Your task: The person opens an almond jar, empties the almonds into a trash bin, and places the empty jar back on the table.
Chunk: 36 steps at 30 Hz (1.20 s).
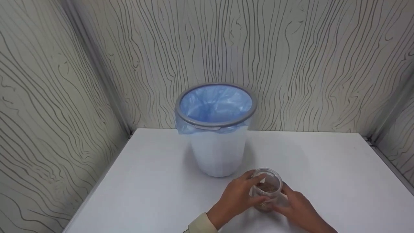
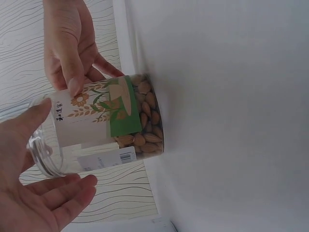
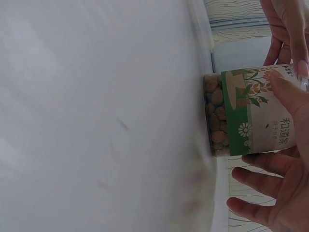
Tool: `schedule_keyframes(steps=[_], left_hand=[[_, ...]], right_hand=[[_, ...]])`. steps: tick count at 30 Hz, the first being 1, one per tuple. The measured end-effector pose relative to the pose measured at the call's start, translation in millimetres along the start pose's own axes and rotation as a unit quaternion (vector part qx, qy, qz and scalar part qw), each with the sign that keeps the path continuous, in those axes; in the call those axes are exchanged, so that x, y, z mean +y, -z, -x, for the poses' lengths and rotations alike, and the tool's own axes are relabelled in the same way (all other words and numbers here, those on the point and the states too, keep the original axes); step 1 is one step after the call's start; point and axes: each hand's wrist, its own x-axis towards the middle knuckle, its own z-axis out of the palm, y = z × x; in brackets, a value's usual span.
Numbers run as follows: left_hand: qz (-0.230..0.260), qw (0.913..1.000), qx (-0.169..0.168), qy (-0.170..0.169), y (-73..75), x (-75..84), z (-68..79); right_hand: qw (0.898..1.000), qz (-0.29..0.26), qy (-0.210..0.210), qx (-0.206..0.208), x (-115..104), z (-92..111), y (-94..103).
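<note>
Clear plastic forms the round, green-and-white-labelled almond jar [image 2: 99,126] between my fingers — left hand [image 1: 237,194] gripping near its rim, right hand [image 1: 298,206] holding its side — so I'd keep both pressures light and even.

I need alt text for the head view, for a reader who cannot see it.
A person's left hand and right hand hold a clear jar with brown contents at a white table. Behind the jar, to its left, stands a white bin with a blue liner, before a wood-grain-patterned wall.
</note>
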Motion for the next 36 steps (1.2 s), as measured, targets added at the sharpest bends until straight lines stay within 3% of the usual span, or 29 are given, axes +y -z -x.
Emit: schedule_keyframes(steps=[11,18,29,36], left_hand=[[0.059,0.9982,-0.004,0.005,-1.2,0.3,-1.5],[0.075,0.9965,-0.018,0.032,-3.0,1.5,-5.7],[0.118,0.9927,0.002,0.021,-3.9,-2.1,-6.2],[0.131,0.9911,0.025,0.009,-2.4,-3.5,-8.5]], right_hand=[[0.998,-0.053,0.017,0.024,-4,-1,-2.4],[0.997,-0.069,0.005,0.033,-5,-4,-2.2],[0.995,-0.103,-0.006,0.007,-5,-7,-0.2],[0.994,-0.100,-0.009,0.036,-10,-8,2.6]])
